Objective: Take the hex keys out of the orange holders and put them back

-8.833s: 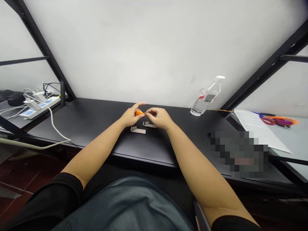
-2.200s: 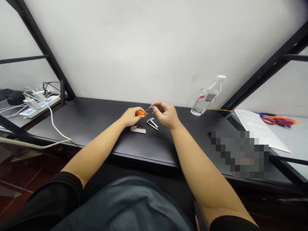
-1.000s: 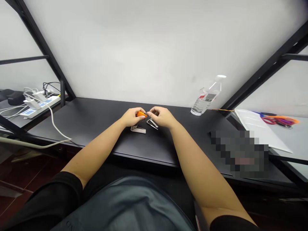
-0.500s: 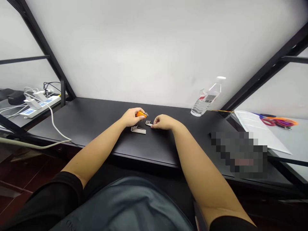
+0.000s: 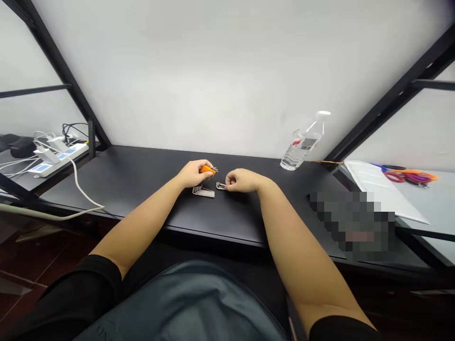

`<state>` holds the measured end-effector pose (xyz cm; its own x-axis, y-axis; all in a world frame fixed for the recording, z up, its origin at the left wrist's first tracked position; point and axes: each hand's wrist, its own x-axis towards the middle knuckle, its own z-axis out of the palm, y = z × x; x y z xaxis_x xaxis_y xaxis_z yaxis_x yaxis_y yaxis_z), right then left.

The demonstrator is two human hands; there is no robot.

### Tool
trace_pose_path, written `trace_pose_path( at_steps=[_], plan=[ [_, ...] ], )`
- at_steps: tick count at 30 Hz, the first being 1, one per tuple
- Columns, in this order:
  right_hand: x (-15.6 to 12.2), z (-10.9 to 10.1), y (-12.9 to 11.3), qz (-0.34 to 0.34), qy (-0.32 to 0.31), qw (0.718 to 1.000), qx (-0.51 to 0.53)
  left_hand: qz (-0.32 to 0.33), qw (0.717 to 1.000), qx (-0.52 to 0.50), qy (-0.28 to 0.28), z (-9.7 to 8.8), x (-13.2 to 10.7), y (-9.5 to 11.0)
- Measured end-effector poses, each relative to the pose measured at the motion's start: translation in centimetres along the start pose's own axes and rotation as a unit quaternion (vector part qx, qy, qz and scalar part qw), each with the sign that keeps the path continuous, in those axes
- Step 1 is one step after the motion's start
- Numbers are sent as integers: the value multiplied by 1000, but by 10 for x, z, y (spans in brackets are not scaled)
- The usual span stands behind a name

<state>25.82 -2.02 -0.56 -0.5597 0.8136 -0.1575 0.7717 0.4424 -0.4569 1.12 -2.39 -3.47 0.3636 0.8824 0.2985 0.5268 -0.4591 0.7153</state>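
Note:
My left hand (image 5: pixel 193 174) is closed round an orange hex key holder (image 5: pixel 208 169), and thin metal tips stick out at its right end. My right hand (image 5: pixel 243 181) pinches a few L-shaped hex keys (image 5: pixel 220 186) low over the table; their bent ends point left, and the rest is hidden by the fingers. Just below my left hand, a row of several hex keys (image 5: pixel 204 192) lies side by side on the black table (image 5: pixel 142 175), bent ends at the left.
A water bottle (image 5: pixel 300 144) stands at the back right. A blurred dark item (image 5: pixel 350 222) lies on the right. White sheets (image 5: pixel 384 189) and coloured scissors (image 5: pixel 394 176) are beyond it. At left are a power strip (image 5: pixel 59 158) and a white cable (image 5: pixel 78 184).
The hex keys in my right hand have drawn closer together and turned a little, with less of their bent ends spread out. My left hand keeps the orange holder almost still.

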Motion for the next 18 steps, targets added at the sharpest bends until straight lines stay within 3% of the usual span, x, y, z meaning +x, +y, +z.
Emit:
trace_pose_path(
  at_steps=[3,5,7,9,11,18],
  plan=[
    [0,-2,4,-52,139,988,52,4,1000,10,5,0,0,0],
    [3,-1,5,-81,242,960,119,6,1000,13,5,0,0,0],
    [8,2,3,-112,303,922,212,6,1000,13,5,0,1,-1],
    [14,7,-2,-150,317,886,304,8,1000,5,4,1,1,-1],
    [18,12,-9,-176,306,867,352,14,1000,-3,2,1,2,-2],
    [22,21,-19,-176,298,894,283,28,999,-12,-25,2,1,-1]
  ],
)
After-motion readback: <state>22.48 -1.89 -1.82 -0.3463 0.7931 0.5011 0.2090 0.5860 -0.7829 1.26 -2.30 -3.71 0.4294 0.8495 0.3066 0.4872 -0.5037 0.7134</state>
